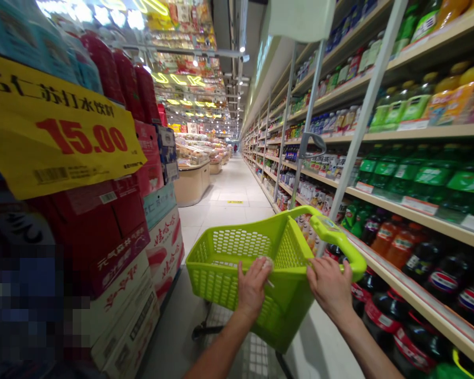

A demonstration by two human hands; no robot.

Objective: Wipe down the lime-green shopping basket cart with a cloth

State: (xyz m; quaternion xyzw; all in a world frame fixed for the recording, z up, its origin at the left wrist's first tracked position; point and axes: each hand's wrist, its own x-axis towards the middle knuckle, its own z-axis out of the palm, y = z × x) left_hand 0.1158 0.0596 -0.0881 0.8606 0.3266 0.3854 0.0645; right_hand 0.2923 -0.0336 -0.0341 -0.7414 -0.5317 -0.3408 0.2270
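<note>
A lime-green plastic shopping cart (221,287) with perforated basket walls stands in front of me, turned sideways, its handle (339,239) on the right. My left hand (253,287) is closed over the near rim of the basket. By its fingertips shows a small whitish thing with a thin white stick (270,283), too small to name. Around the rim corner below the handle, my right hand (332,287) has its fingers curled, with the thumb close to the handle.
Drink shelves (418,205) run along the right. Stacked drink cartons (118,263) with a yellow price sign (63,126) stand close on the left. A tiled aisle (237,179) leads ahead past bulk-goods counters (193,181). Far off, a person (235,148) is in the aisle.
</note>
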